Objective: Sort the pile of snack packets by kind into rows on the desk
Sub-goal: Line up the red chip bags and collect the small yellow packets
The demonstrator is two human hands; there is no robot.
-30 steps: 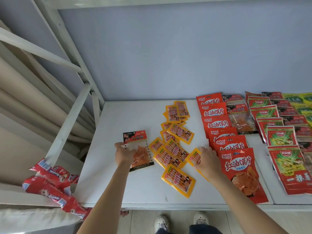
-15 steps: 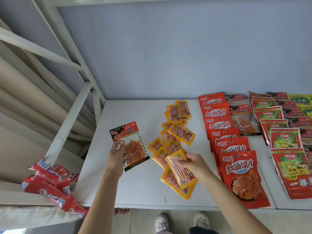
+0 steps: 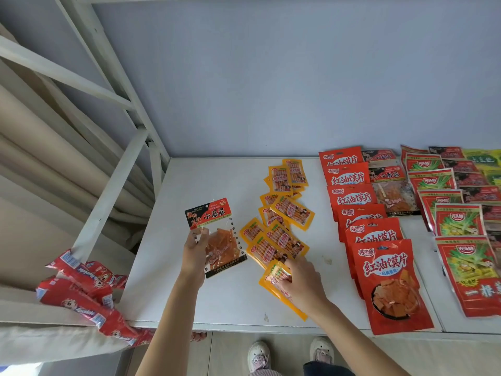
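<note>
Left hand point(image 3: 193, 252) pinches a clear packet point(image 3: 217, 234) of orange strips, frame centre; right hand point(image 3: 301, 283) grips a yellow packet point(image 3: 276, 275) over the bench point(image 3: 230, 297).

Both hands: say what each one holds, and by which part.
Left hand pinches the clear packet with the black-and-red header at its left edge. Right hand grips a yellow packet at its near end.

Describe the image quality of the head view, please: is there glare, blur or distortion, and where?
Head view: soft even daylight with faint shadows; wide-angle bending at the white frame; glare on the glossy red packets; the far-right green packets look blurred; the left hand and right hand stay fairly sharp.
</note>
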